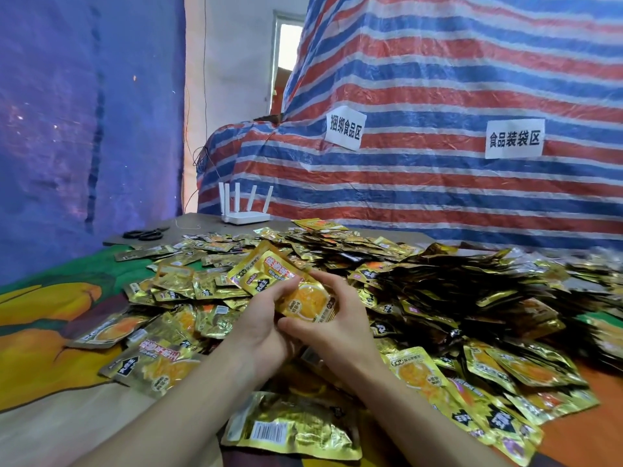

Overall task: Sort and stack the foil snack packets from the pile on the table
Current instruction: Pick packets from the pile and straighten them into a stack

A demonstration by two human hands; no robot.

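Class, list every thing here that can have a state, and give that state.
Left hand, gripping packets.
Right hand, gripping the same packets.
Packets, held above pile.
Pile, loose, unsorted.
Barcode packet, back side up.
Router, antennas upright.
Scissors, lying flat, untouched.

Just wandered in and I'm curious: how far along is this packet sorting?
Early, it seems. The left hand and right hand hold a few packets together. Overlapping rows at right may already be sorted. A big loose pile is left on the table.
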